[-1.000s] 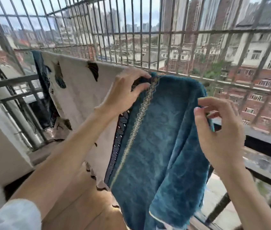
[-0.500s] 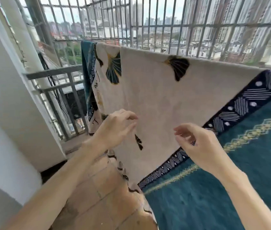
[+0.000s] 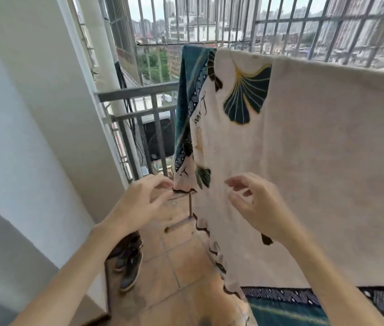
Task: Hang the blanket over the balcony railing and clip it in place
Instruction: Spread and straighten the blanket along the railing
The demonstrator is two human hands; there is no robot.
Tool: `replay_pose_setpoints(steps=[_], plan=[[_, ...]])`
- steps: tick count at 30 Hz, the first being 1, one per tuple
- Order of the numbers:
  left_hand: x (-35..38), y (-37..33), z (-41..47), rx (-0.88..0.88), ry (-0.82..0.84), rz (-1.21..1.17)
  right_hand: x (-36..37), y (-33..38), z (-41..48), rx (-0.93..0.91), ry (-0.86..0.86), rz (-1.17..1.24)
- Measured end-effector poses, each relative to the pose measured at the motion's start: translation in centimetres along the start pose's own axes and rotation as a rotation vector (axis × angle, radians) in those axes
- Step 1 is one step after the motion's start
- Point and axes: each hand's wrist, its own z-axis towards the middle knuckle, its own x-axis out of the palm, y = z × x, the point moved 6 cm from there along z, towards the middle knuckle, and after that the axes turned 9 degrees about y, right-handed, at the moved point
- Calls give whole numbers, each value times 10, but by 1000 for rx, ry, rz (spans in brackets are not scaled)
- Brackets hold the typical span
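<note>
A cream blanket (image 3: 315,142) with dark ginkgo-leaf prints and a teal patterned border hangs over the balcony railing (image 3: 139,90), its top edge running from upper centre to the right. Its left end folds over and shows the teal side. My left hand (image 3: 146,203) hovers with fingers apart right by the blanket's lower left corner, fingertips near the cloth. My right hand (image 3: 254,203) is in front of the cream cloth, fingers spread and curled, holding nothing. No clip is in view.
A white wall (image 3: 33,137) and window frame stand close on the left. Grey metal security bars (image 3: 233,20) rise above the railing. Dark shoes (image 3: 128,262) lie on the orange tiled floor (image 3: 174,267), and a thin metal stand leg (image 3: 181,222) sits near the blanket's edge.
The view has swung left along the blanket, from its teal right end to its left end. Both hands let go of the top edge, dropped, and now hover open by the lower left corner.
</note>
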Motion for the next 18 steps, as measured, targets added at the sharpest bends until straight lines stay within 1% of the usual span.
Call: replay_pose_setpoints(steps=[4,7,13,18], plan=[[-14,55,54,-28,-1,26,26,-16,80,-29,14,41],[-30,90,112,-22,-9,45,39,-34,148,-44,31,107],[-82,144,234,-16,-62,60,37,-56,280,-13,1,186],[-101,190,311,-4,-73,55,47,-65,370,-17,7,158]])
